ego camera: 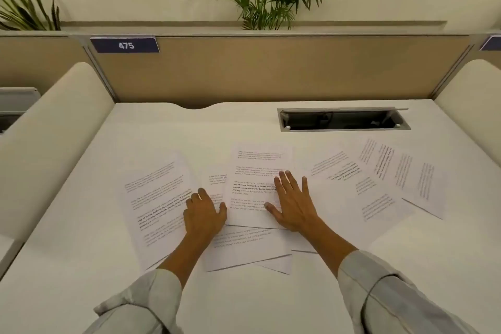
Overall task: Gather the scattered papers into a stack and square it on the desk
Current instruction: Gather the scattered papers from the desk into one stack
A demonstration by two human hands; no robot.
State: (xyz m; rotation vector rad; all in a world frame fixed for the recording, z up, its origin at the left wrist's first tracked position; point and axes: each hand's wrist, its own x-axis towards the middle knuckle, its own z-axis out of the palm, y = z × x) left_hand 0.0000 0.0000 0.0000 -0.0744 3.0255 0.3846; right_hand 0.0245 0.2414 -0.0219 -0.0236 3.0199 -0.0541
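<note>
In the head view, the white printed paper sheets lie scattered over the middle and right side of the white bench. The left hand has its fingers curled on one sheet; the right hand presses flat, fingers spread wide. Gathering seems just begun; next the far right sheets need pulling inward.
</note>
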